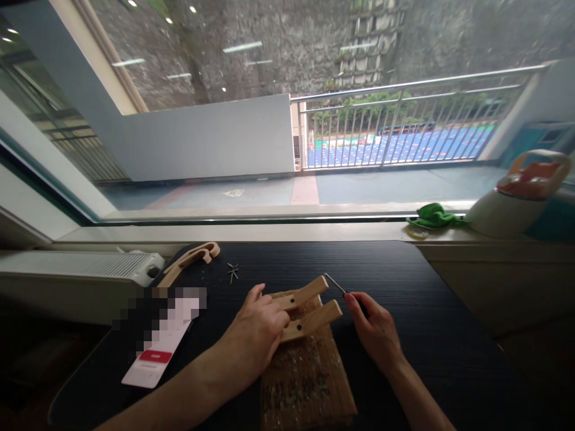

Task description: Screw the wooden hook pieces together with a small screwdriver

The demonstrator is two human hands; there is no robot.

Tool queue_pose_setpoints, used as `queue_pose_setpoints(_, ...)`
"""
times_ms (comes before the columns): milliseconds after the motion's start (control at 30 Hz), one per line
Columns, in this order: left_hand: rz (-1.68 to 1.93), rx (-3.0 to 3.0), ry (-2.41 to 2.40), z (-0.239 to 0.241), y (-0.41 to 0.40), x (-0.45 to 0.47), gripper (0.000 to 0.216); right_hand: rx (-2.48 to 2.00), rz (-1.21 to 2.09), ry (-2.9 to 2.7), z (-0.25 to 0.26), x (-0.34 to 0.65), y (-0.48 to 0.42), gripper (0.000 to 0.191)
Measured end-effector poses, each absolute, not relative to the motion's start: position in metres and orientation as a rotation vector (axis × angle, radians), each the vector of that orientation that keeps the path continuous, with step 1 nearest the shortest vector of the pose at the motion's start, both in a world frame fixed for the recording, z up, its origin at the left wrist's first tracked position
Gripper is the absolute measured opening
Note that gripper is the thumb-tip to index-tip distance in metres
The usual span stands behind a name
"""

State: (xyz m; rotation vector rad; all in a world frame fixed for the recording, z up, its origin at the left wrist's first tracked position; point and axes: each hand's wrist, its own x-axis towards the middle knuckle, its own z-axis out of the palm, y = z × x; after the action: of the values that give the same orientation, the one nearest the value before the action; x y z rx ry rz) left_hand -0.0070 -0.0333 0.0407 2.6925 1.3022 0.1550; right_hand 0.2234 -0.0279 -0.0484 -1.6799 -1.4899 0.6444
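My left hand point(258, 332) rests closed over two light wooden arms point(309, 308) that stick up from a flat wooden board point(305, 377) on the black table point(426, 311). Its fingers press the arms down onto the board. My right hand point(375, 326) pinches a small L-shaped hex key point(335, 282), whose bent tip meets the end of the upper wooden arm. Both hands sit close together near the table's middle.
Another curved wooden piece point(191, 260) and a few small screws point(232, 272) lie at the back left. A white card with a red label point(155, 359) lies at the left. A radiator point(76, 266), green cloth point(433, 216) and white basket point(516, 200) line the windowsill.
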Motion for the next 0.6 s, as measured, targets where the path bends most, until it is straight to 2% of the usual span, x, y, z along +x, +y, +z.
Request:
queue_pose_setpoints(167,0.410,2.593,1.426,0.033,-0.044,-0.009,0.017,-1.588,0.710,-1.347,-0.048,0.229,-0.025,0.038)
queue_pose_setpoints(267,0.531,2.586,1.452,0.031,-0.048,-0.010,0.017,-1.513,0.756,-1.309,-0.032,0.241,-0.029,0.039)
queue_pose_setpoints(500,0.658,2.482,1.448,0.026,-0.050,-0.012,0.026,-1.421,0.567,-2.232,0.047,0.239,-0.059,0.023)
queue_pose_setpoints(600,0.685,2.466,1.467,0.025,-0.050,-0.012,0.037,-1.318,0.327,-2.447,0.066,0.220,-0.064,0.025)
